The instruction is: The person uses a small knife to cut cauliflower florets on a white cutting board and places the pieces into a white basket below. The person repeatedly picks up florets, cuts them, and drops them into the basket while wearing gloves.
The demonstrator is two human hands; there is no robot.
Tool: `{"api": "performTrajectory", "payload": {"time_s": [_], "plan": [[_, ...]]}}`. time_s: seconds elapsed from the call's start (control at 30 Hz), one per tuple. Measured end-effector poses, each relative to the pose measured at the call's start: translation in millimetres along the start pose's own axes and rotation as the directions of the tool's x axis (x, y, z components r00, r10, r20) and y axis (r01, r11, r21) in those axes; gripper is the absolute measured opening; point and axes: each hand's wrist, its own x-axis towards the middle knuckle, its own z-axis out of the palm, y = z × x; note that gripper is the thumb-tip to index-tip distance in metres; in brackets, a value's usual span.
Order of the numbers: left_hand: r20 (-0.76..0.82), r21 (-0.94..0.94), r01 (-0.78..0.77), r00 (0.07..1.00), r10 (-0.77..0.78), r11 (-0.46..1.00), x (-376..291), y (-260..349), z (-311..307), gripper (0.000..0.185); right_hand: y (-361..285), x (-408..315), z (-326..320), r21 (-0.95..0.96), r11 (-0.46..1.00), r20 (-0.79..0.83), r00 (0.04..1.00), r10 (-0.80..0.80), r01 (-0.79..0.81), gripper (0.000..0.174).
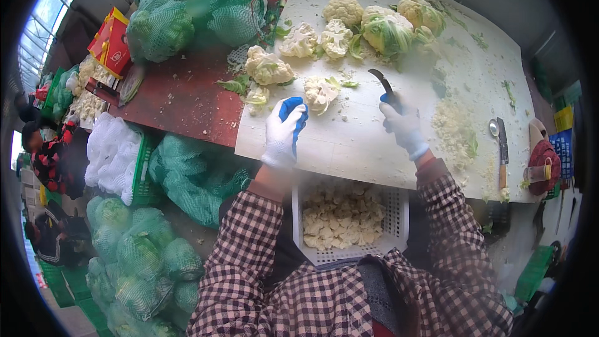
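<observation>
My left hand (pixel 286 126), in a white glove with blue palm, is at the near left of the white board (pixel 346 150), fingers curled; whether anything lies inside them cannot be told. Just beyond its fingertips sits a partly cut cauliflower piece (pixel 321 95). My right hand (pixel 402 121), gloved too, grips a curved knife (pixel 382 79), its dark blade pointing up and left. Several cauliflower heads (pixel 342 10) lie farther back, one wrapped in green leaves (pixel 386 32). In front of my body, below the board's edge, stands a white plastic basket (pixel 398 215) holding cut florets (pixel 344 224).
Green mesh sacks of cauliflower (pixel 161 28) lie back left, and more (pixel 140 252) below. A green crate (pixel 142 168) holds white foam nets (pixel 112 150). A spoon (pixel 494 127) and a wood-handled knife (pixel 502 150) lie right. People (pixel 51 159) are at far left.
</observation>
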Motion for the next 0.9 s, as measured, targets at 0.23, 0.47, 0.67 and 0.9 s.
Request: {"api": "performTrajectory", "payload": {"time_s": [0.23,0.47,0.67,0.9], "plan": [[0.070,-0.072,-0.039,0.997,0.044,0.997,-2.0,-12.5,18.9,0.027,-9.9,140.9,75.4,-0.603,0.713,-0.005,0.892,-0.451,0.357,0.056],[0.066,0.137,0.095,0.992,-0.105,0.986,9.0,-41.8,35.5,0.025,10.5,202.9,119.7,-0.713,0.632,0.072,0.929,-0.364,0.303,0.064],[0.136,0.120,0.146,0.977,-0.162,0.982,10.2,-55.3,45.4,0.024,8.7,202.9,57.3,0.055,0.993,-0.027,0.994,-0.107,0.108,0.021],[0.051,0.027,0.251,0.966,-0.252,0.968,5.1,-67.5,34.9,0.051,1.3,44.6,-25.5,-0.215,0.973,0.305,0.952,-0.015,0.085,0.037]]}}
